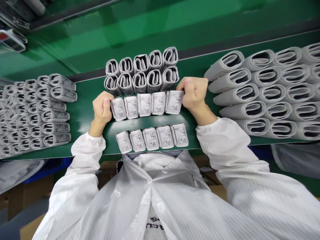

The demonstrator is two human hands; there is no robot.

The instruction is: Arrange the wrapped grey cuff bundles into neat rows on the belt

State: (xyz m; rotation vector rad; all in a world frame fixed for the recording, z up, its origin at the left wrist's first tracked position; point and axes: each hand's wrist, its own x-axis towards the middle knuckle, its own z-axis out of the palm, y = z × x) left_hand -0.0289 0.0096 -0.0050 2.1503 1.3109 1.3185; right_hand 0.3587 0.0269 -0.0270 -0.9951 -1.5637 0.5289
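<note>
Several folded grey blood pressure cuffs with printed drawings form a middle row [145, 104] on the green table. My left hand [103, 107] is closed with its fingers against the row's left end cuff [118, 109]. At the other end, my right hand [193, 92] is closed against the right end cuff [174, 102]. The row is squeezed between both hands, printed faces up. Just behind it stands a two-layer stack of rolled cuffs [139, 81], their coiled ends facing me. Nearer my body lies another row of cuffs [151, 138], slightly fanned. My fingertips are partly hidden.
On the left is a tall stack of rolled cuffs [55, 115]. Larger rolled cuffs [240, 90] are piled on the right, close to my right forearm. A white device [13, 40] sits at the upper left. The green table's [85, 146] front edge runs by my chest.
</note>
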